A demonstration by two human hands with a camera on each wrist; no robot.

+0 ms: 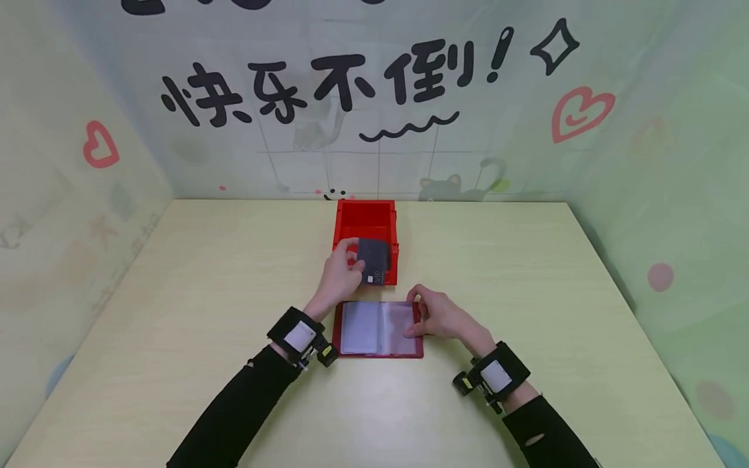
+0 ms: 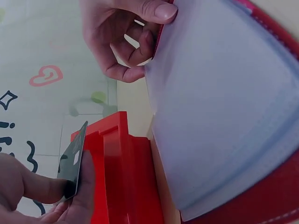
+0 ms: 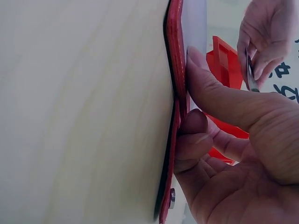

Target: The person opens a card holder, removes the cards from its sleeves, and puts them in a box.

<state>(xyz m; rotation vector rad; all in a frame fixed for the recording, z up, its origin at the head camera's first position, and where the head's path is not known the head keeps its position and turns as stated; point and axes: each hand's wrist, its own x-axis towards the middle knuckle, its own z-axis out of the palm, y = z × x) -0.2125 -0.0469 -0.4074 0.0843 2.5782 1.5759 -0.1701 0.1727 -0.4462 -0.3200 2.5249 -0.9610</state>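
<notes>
My left hand (image 1: 341, 274) pinches a dark card (image 1: 374, 255) between thumb and fingers, holding it upright over the front of the red box (image 1: 394, 270). White "VIP" lettering and a small pale square show on the card. In front of the box, a red card holder (image 1: 337, 338) lies open with clear plastic sleeves (image 2: 219, 107) facing up. Its right edge is gripped by my right hand (image 1: 441, 315), thumb on the sleeve side and curled fingers at the cover, as the right wrist view shows. The left wrist view has the card nearly edge-on.
The pale wooden table (image 1: 234, 273) carries the box near its far edge. Printed fabric walls (image 1: 374, 162) stand at the back and both sides. A metal snap (image 3: 172, 198) sits on the holder's red strap.
</notes>
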